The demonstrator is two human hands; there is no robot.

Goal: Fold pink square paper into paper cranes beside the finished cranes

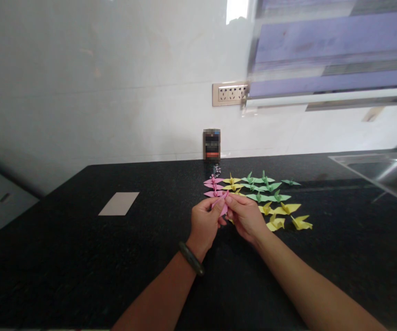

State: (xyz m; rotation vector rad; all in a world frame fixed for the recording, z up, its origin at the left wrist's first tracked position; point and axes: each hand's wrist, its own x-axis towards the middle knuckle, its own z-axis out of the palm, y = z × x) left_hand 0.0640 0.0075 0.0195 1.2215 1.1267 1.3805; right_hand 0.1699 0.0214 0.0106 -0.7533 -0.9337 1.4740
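Between my two hands, above the dark countertop, is a folded piece of pink paper (223,210), partly covered by fingers. My left hand (205,218), with a dark bangle on its wrist, pinches it from the left. From the right, my right hand (244,214) pinches its upper edge. Just beyond my hands, finished paper cranes lie in rows: pink cranes (214,186), yellow-gold cranes (232,182) and green cranes (258,187). Bright yellow cranes (286,209) lie right of my right hand. My hands hide some of the nearer cranes.
A pale square paper sheet (119,204) lies at the left of the black countertop (63,257). A phone-like device (212,144) leans against the wall. At the right is a metal sink (391,172). Sockets (231,94) and a purple blind (322,46) are above.
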